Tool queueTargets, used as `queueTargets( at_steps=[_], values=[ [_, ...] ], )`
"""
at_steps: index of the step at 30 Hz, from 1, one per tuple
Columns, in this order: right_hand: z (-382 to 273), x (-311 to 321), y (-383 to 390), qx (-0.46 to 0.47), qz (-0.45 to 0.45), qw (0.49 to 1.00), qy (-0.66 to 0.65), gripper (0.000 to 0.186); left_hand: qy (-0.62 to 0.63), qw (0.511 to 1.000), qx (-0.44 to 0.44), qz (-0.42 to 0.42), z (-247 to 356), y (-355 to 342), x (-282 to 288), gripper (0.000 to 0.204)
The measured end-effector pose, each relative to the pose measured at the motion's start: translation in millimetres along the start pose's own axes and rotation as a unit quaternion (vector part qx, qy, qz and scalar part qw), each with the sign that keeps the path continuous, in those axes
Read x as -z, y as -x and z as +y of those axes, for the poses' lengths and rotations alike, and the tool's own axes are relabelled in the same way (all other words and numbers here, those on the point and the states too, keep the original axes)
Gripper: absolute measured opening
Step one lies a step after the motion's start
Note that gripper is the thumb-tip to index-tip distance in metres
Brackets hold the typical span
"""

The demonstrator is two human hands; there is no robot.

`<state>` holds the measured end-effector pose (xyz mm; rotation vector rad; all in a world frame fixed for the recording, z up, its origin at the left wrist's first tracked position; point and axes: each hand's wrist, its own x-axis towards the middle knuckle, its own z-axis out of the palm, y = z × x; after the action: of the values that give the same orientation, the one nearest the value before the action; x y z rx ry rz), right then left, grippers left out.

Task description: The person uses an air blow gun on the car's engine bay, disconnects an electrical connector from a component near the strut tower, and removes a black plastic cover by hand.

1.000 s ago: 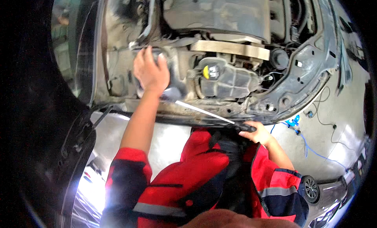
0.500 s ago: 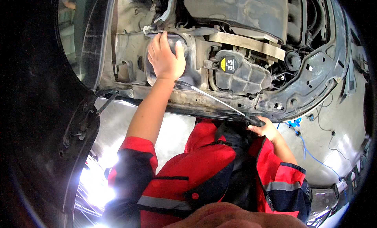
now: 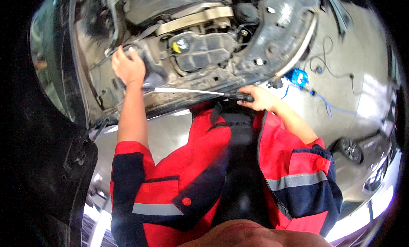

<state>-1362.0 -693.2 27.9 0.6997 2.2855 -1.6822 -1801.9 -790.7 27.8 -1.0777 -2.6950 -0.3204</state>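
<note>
Over grey floor point(image 3: 370, 68) and dusty engine bay point(image 3: 97, 69), right grip point(image 3: 260, 99) clamps handle point(image 3: 234, 95); left grip point(image 3: 129, 70), can't tell.

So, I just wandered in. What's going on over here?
A person in a red and dark jacket is leaning over a car's open engine bay. The right hand has its fingers around the black handle of a long silver rod. The left hand is over a smooth dark part inside; blur hides whether it grips it. The rod's far end points toward that part.
</note>
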Motion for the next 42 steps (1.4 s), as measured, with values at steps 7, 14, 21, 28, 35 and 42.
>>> queueTargets(
  at_steps=[7, 14, 21, 28, 35, 42],
  values=[
    [3, 13, 133, -0.160, 0.097, 0.982, 0.014, 0.041, 0.019, 0.999, 0.001, 0.032, 4, 16, 2, 0.050],
    [30, -27, 193, -0.339, 0.287, 0.896, 0.002, 0.031, 0.115, 0.984, -0.135, 0.019, 66, 30, 22, 0.039],
    [53, -43, 160, -0.365, 0.269, 0.891, -0.011, 0.041, 0.241, 0.798, -0.432, -0.344, 243, 138, 24, 0.059],
    [67, -46, 148, -0.318, 0.279, 0.906, 0.033, 0.048, 0.150, 0.799, -0.400, -0.424, 292, 183, 20, 0.070],
    [76, -44, 147, -0.324, 0.277, 0.905, 0.007, 0.050, 0.122, 0.796, -0.420, -0.419, 297, 190, 8, 0.068],
    [71, -32, 147, -0.311, 0.272, 0.910, 0.010, 0.052, 0.123, 0.797, -0.403, -0.433, 302, 191, 2, 0.071]
  ],
)
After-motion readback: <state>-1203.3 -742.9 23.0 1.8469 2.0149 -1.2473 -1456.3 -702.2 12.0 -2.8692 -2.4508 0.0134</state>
